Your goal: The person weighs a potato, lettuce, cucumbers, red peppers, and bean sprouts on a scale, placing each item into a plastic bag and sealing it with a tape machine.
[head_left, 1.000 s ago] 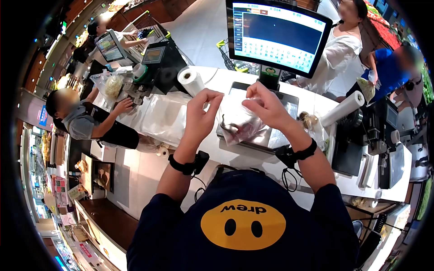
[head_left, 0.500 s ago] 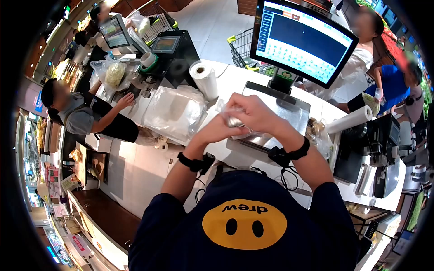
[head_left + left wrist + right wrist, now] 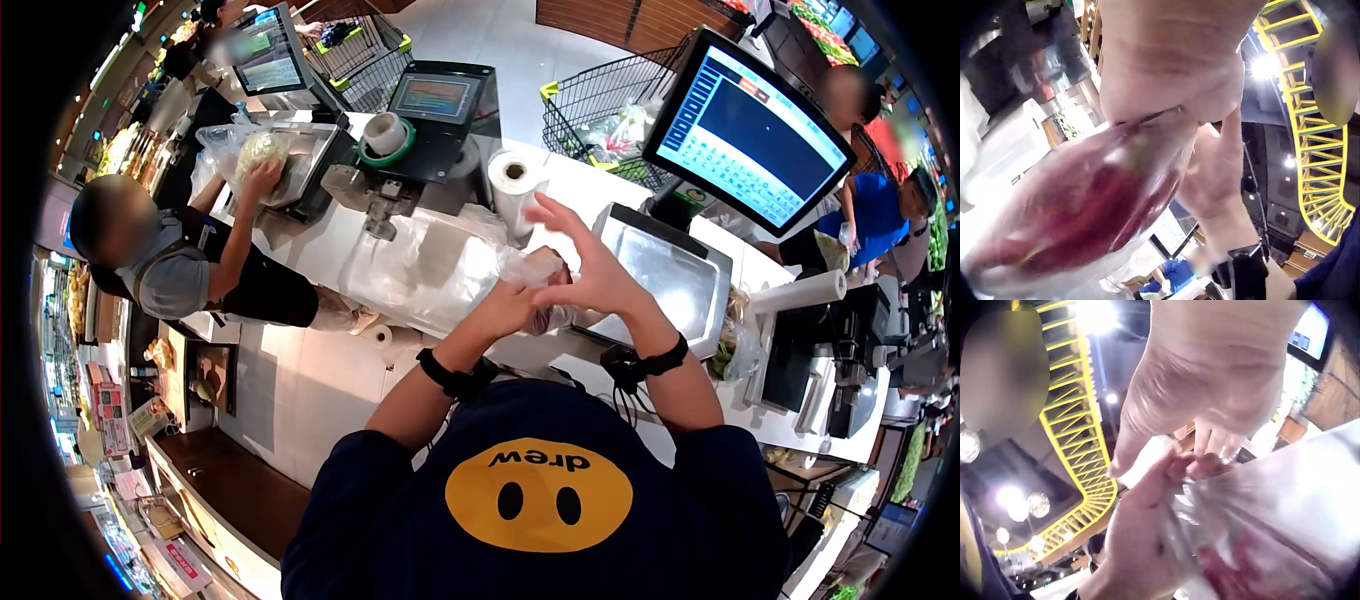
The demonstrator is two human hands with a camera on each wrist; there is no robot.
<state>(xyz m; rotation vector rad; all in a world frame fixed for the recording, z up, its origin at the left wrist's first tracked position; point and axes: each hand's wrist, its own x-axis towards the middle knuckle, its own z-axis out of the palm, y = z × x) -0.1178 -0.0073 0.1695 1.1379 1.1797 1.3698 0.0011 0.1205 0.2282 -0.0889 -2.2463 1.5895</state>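
Observation:
A clear plastic bag of dark red produce (image 3: pixel 1097 200) hangs from my left hand (image 3: pixel 508 308), whose fingers grip its gathered neck. The red contents show through the film in both wrist views, but their exact kind is blurred. Just beside the left hand, my right hand (image 3: pixel 600 270) has its fingers extended and spread, with its thumb close to the bag's neck. From the right wrist view, the right hand (image 3: pixel 1210 381) arches over the left hand (image 3: pixel 1147 531) and the bag's neck. In the head view the hands cover much of the bag.
A metal scale plate (image 3: pixel 665 270) lies right of my hands, below a monitor (image 3: pixel 755 130). To the left are a stack of plastic bags (image 3: pixel 425 270), a bag roll (image 3: pixel 517 190) and a label machine (image 3: pixel 440 110). Another person (image 3: pixel 180 260) works at the left; a cart (image 3: pixel 610 120) stands beyond the counter.
The bag was over the scale plate; it has come off it, leftward, in my left hand. Both hands met at the bag's neck, then the right hand's fingers spread. The view turned left.

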